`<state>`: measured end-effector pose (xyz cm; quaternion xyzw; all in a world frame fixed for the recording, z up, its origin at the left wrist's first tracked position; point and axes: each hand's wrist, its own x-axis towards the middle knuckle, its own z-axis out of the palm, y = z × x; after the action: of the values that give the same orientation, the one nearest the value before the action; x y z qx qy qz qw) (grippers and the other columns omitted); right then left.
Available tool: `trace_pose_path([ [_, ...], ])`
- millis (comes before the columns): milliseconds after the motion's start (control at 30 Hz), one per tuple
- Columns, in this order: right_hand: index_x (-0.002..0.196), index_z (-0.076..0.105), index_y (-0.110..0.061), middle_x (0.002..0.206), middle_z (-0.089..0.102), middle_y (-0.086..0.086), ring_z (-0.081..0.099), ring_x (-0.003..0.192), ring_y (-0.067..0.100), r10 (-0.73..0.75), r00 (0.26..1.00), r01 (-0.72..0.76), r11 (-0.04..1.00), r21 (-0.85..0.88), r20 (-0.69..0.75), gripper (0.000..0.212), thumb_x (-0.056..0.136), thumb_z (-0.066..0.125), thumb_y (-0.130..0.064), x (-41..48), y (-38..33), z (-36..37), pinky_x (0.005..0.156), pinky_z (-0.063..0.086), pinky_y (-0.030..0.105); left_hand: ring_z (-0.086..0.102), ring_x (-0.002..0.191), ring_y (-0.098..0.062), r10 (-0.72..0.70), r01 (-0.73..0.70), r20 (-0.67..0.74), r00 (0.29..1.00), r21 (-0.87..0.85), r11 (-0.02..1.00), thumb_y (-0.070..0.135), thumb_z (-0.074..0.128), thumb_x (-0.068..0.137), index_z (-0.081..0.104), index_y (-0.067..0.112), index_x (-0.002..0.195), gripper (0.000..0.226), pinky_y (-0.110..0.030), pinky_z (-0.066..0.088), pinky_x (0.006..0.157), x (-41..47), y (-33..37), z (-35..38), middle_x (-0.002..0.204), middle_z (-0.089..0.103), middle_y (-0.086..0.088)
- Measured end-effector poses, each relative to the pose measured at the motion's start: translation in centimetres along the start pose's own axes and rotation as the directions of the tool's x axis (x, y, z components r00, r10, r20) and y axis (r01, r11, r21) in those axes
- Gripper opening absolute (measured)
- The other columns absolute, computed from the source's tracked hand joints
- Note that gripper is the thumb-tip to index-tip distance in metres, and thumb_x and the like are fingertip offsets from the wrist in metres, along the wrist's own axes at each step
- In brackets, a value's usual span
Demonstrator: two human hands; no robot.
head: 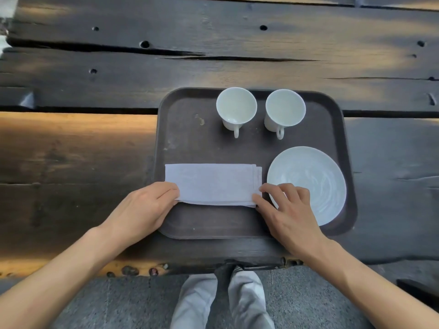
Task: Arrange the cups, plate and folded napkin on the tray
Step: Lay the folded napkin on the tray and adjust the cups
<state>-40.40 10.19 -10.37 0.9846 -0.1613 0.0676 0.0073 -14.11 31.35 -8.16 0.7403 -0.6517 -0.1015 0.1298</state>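
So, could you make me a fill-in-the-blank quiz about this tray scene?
The tray carries ___ white cups. The left hand and right hand both hold the folded ___. The plate lies to the ___ of what they hold.
Missing: two; napkin; right.

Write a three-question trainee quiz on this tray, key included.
1. True or false: the left cup and the right cup stand upright on the tray, handles toward the person.
2. The plate lies: A) left of the napkin; B) right of the napkin; C) off the tray.
3. Fill in: the left hand and the right hand each hold an end of the ____.
Key: 1 true; 2 B; 3 napkin.
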Motion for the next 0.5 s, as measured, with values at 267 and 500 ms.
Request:
trace_pose_path([
  [267, 0.094, 0.072, -0.011, 0.109, 0.068, 0.003, 0.049, 0.095, 0.028, -0.092, 0.996, 0.091, 0.995, -0.037, -0.017, 0.027, 0.080, 0.055, 0.005, 0.7, 0.2, -0.2, 0.076, 0.032, 0.040, 0.067, 0.081, -0.035, 0.023, -0.023, 0.038, 0.999, 0.013, 1.000, 0.000, 0.067, 0.092, 0.069, 0.001, 0.095, 0.004, -0.047, 0.058, 0.061, 0.1, -0.3, -0.2, 0.093, 0.068, -0.012],
  [500, 0.091, 0.070, -0.009, 0.116, 0.067, 0.007, 0.052, 0.096, 0.031, -0.097, 0.995, 0.098, 0.993, -0.073, 0.018, 0.045, 0.080, 0.029, 0.004, 1.2, -0.1, -0.6, 0.075, 0.031, 0.041, 0.066, 0.083, -0.033, 0.024, -0.024, 0.030, 0.999, -0.012, 1.000, 0.001, 0.066, 0.093, 0.068, 0.003, 0.095, 0.004, -0.046, 0.057, 0.061, -0.1, -0.6, 0.1, 0.093, 0.067, -0.010],
])
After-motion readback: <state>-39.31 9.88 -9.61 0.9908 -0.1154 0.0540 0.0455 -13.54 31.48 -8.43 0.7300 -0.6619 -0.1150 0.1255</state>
